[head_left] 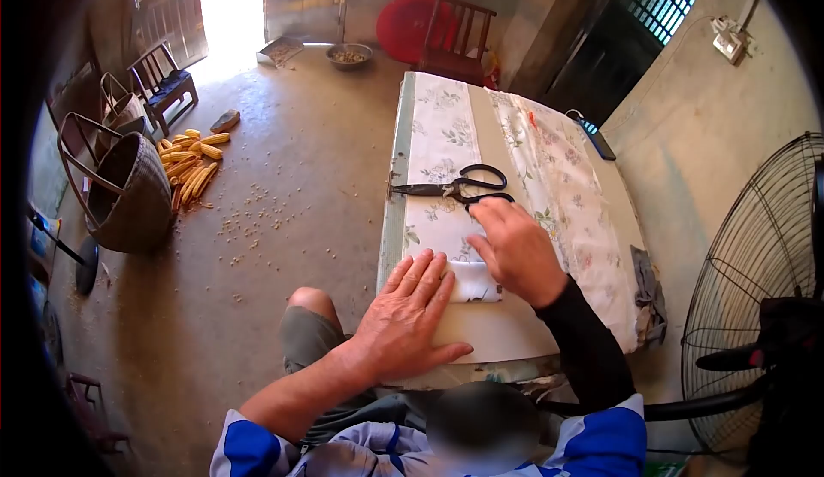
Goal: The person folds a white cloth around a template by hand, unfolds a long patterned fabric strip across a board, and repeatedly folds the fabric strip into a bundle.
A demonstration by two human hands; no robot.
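Observation:
A long strip of white floral cloth lies lengthwise on the table, its near end folded over into a white flap. My left hand rests flat on the strip's near left part, fingers spread. Over the right side of the strip, my right hand is bent with its thumb apart from the fingers, nothing visible in it. Black-handled scissors lie across the strip just beyond my right fingertips, blades pointing left. More floral cloth is spread along the table's right side.
At right stands a large wire fan. A phone lies at the table's right edge, and a grey rag hangs nearer. On the floor at left are a woven basket, corn cobs and scattered kernels. A wooden chair stands behind the table.

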